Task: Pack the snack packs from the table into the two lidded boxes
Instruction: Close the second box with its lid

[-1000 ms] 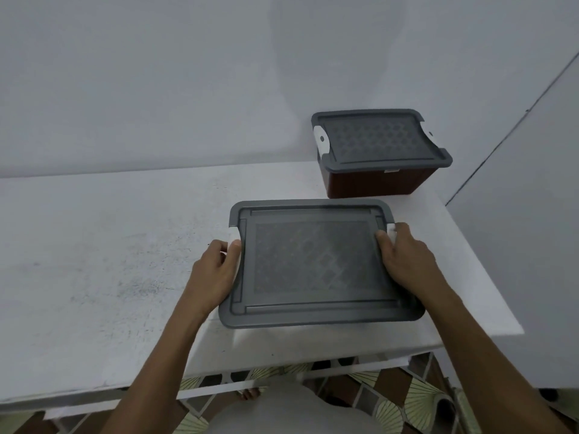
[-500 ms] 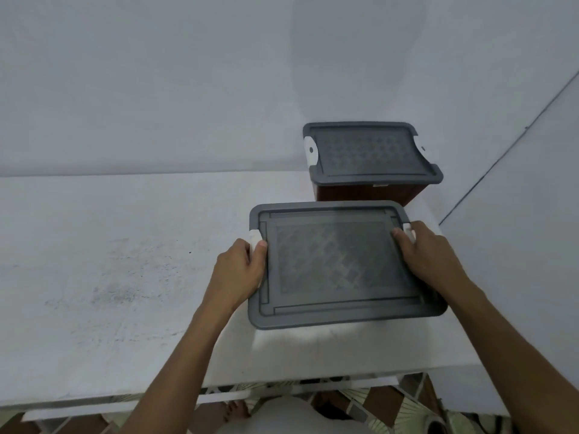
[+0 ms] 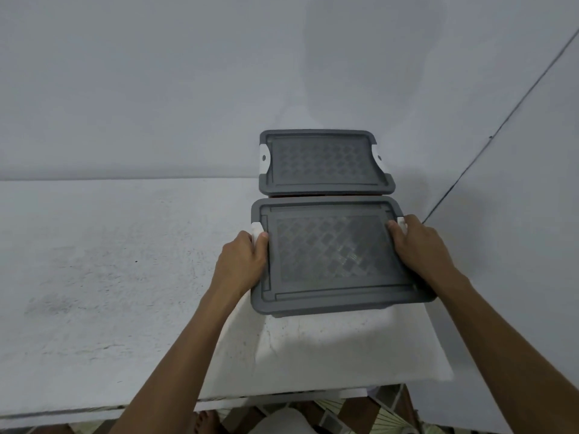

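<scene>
Gripping the near rectangular plastic box [image 3: 335, 252] at both short ends, the left hand [image 3: 242, 261] and right hand [image 3: 419, 245] curl over its white clip latches [image 3: 257, 229], thumbs on top, probably to set it squarely against the matching far lidded box [image 3: 322, 161] on the white bench [image 3: 109, 261]. Both grey, lattice-textured lids sit closed, and no snack packs show.
</scene>
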{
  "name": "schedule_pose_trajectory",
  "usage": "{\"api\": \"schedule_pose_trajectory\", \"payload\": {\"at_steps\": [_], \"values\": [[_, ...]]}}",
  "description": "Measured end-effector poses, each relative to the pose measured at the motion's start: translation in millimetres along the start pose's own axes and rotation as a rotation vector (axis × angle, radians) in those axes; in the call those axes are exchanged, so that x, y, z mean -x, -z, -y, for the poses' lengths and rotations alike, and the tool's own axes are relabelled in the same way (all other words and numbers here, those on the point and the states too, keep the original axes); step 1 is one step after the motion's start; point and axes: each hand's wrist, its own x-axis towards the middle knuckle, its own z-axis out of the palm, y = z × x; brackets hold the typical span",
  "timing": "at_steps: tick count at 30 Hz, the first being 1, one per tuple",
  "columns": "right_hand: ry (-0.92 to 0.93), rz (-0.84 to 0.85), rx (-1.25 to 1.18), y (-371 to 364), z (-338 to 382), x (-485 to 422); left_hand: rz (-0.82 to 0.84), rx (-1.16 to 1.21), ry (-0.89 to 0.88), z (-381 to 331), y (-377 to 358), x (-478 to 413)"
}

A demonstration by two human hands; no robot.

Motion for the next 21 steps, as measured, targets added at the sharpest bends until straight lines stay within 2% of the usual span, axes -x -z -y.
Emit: {"api": "schedule_pose_trajectory", "payload": {"at_steps": [12,17,21], "values": [[-0.014,-0.027,0.017,-2.3,-2.4,-15.6,-0.046,0.017,-0.005,-7.1,-16.8,-20.6],[-0.022,-0.050,0.080,-4.3,-2.9,-15.1,0.027,0.005,0.005,-10.0,-11.7,-22.2],[0.016,-0.130,0.170,-5.5,-3.8,-10.8,0.135,0.070,0.033,-11.4,-4.3,-19.3]]}}
